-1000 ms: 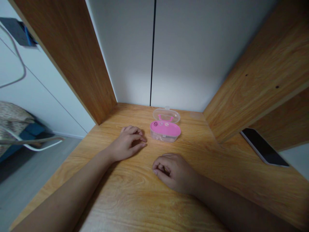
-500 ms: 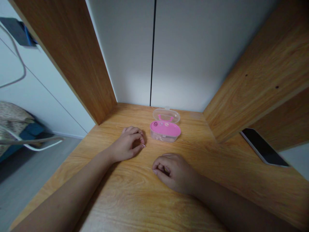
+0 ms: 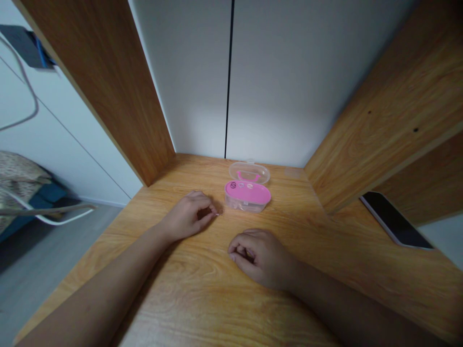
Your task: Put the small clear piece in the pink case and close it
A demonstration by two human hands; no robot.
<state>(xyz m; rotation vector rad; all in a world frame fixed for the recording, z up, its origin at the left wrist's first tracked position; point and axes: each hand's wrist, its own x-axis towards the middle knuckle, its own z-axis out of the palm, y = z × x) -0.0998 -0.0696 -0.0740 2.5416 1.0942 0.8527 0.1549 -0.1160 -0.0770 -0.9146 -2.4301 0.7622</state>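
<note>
Box (image 3: 248,205), clear with pink top: sitting far of your hands, long axis running left to right, lid (image 3: 249,165) standing open on its far side. Bands (image 3: 241,185): lying along the top's far left edge. Loop (image 3: 220,212), thin: jutting right from your left hand (image 3: 191,214), whose fingertips are pinching it just left of the box; blur is hiding its long axis. Right hand (image 3: 264,255): resting nearer, loosely curled; fingers are covering the palm, so whether it is grasping anything, you cannot tell.

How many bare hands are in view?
2: the left hand just left of the pink-and-clear oval plastic box, the right hand in front of it, nearer the camera.
</note>
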